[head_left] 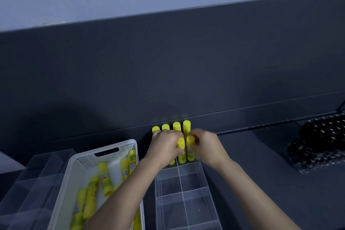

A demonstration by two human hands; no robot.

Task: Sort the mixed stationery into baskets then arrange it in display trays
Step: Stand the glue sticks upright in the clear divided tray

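Note:
A clear tiered display tray (186, 192) with grid compartments stands in front of me. Several yellow glue sticks (176, 126) stand upright in its far row. My left hand (164, 145) is closed around one upright glue stick (181, 150) in the row just in front. My right hand (207, 145) grips another glue stick (190, 147) right beside it. A white perforated basket (78, 170) at the lower left holds several more yellow glue sticks (104, 179) lying loose; my left forearm crosses over its right edge.
A second clear tiered tray (35, 179) sits left of the basket. At the right, a clear tray packed with black items (319, 142) rests on the dark counter. A dark back panel (168, 71) rises right behind the trays.

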